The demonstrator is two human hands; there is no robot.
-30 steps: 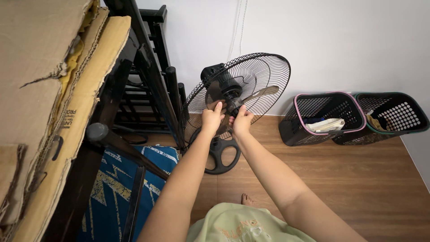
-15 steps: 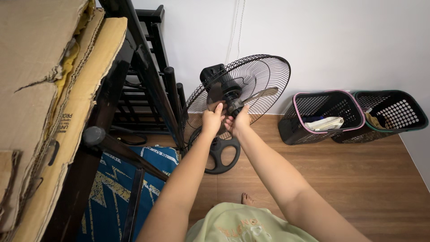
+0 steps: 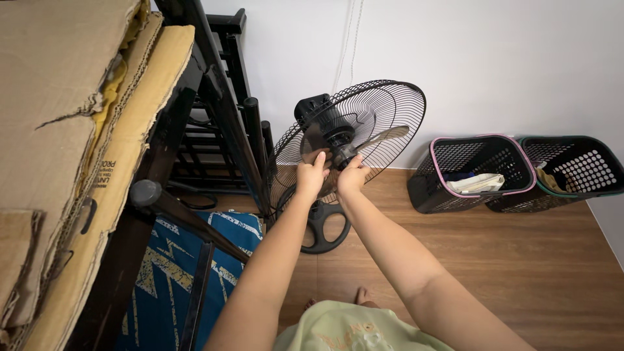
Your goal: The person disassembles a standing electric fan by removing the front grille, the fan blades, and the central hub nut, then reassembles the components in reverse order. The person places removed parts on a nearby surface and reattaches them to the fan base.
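Beside a white wall, a black pedestal fan (image 3: 344, 140) stands on the wood-look floor (image 3: 494, 260), its round base (image 3: 323, 227) planted just below the hands and its front guard off, leaving only the rear wire grille (image 3: 383, 107) behind the hub. Both of the person's hands meet at the centre of the fan: the left hand (image 3: 312, 174) closes its grip on the hub side nearer the dark frame, fingers curled round the part, while the right hand (image 3: 351, 177) pinches narrowly at the small black cap (image 3: 342, 156) on the spindle. One pale blade (image 3: 383, 137) sticks out from the hub toward the baskets. To the fan's far side from the frame, two dark plastic baskets sit against the wall, touching each other: the pink-rimmed basket (image 3: 474, 172) nearer the fan holds folded pale cloth, and the green-rimmed basket (image 3: 572, 166) lies beyond it. On the fan's other side rises a dark wooden frame (image 3: 221, 110), with stacked brown cardboard (image 3: 58, 130) leaning beyond it and a blue patterned mat (image 3: 166, 273) spread on the floor at its foot. Below the fan, the person's light green shirt (image 3: 348, 331) fills the lower edge.
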